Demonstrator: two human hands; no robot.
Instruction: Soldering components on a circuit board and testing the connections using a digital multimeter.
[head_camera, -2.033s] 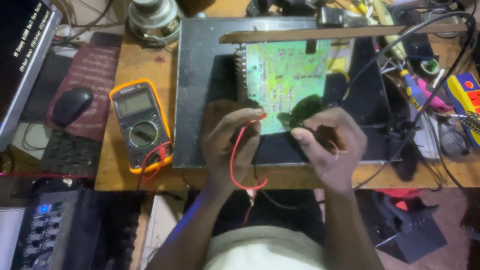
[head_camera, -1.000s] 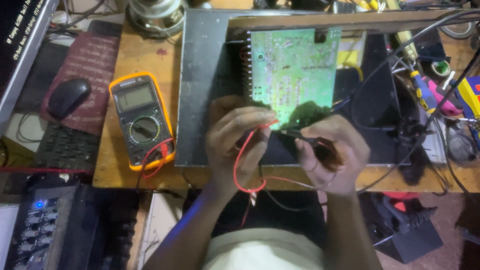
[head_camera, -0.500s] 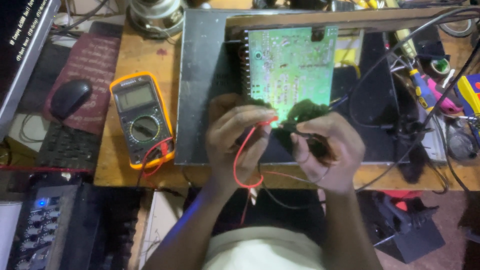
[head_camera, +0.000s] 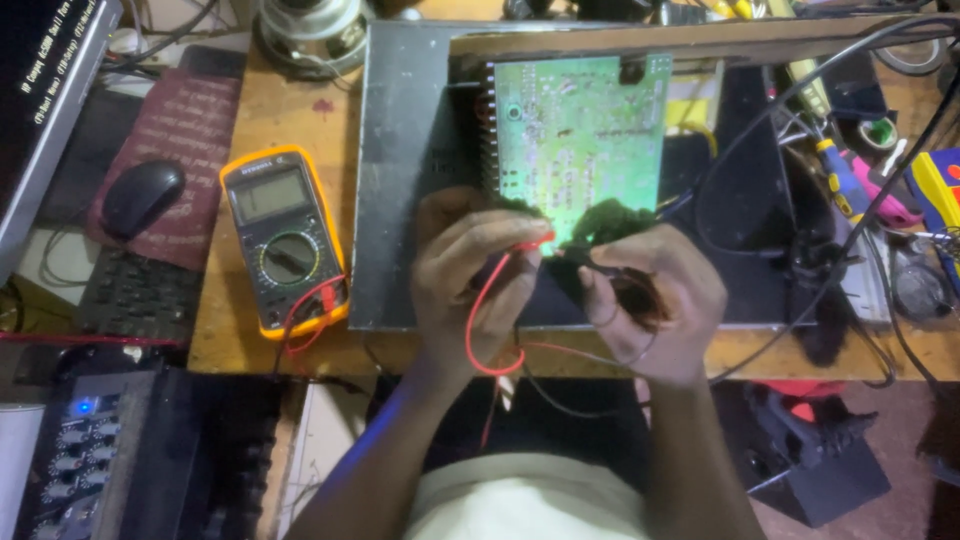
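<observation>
My left hand pinches a red test probe whose red lead loops down below my wrist. In my right hand is a black test probe. Both probe tips meet at the lower edge of a green circuit board, which lies solder side up in an open dark metal chassis. An orange-cased multimeter lies on the wooden bench to the left of the chassis, with the leads plugged in at its bottom.
A black mouse rests on a maroon pad at the left, above a keyboard. Screwdrivers, tape rolls and black cables crowd the right side. An audio unit with knobs sits at the lower left.
The view has drifted slightly. My hands and both probes have stayed at the board's lower edge, with the right hand shifting a little over the two seconds.
</observation>
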